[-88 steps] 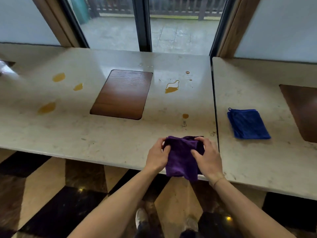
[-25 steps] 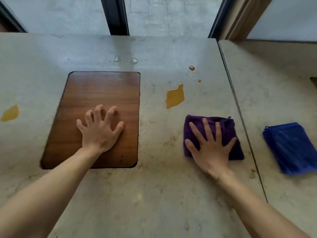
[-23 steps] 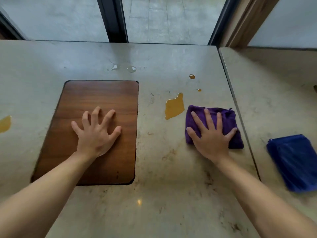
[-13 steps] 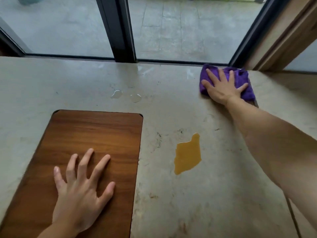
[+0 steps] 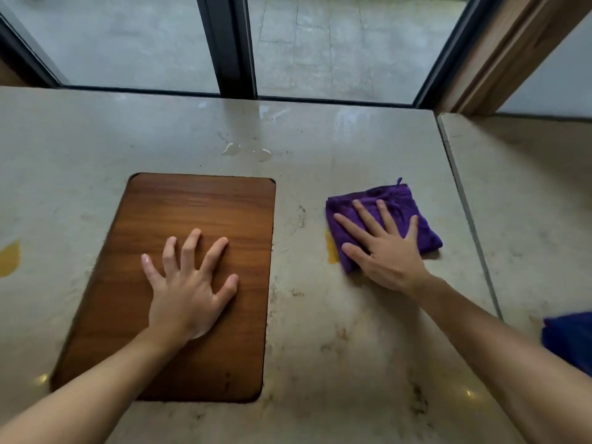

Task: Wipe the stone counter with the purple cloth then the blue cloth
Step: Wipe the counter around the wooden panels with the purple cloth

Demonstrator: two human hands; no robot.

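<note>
The folded purple cloth (image 5: 397,200) lies on the beige stone counter (image 5: 320,347), right of the wooden inlay. My right hand (image 5: 384,248) presses flat on it with fingers spread, covering its near half. A thin strip of yellow spill (image 5: 331,248) shows at the cloth's left edge. The blue cloth (image 5: 570,338) lies on the neighbouring slab at the right edge of the view, partly cut off. My left hand (image 5: 189,283) rests open and flat on the wooden inlay (image 5: 192,206), holding nothing.
Two clear water drops (image 5: 232,149) sit behind the inlay. Another yellow spill (image 5: 9,257) lies at the far left edge. A seam (image 5: 464,203) separates the two slabs. Dark window frames (image 5: 230,43) run along the counter's back edge.
My right hand has pulled the purple cloth from the back right corner towards me and over the yellow spill, which is now mostly covered. My left hand stays on the inlay.
</note>
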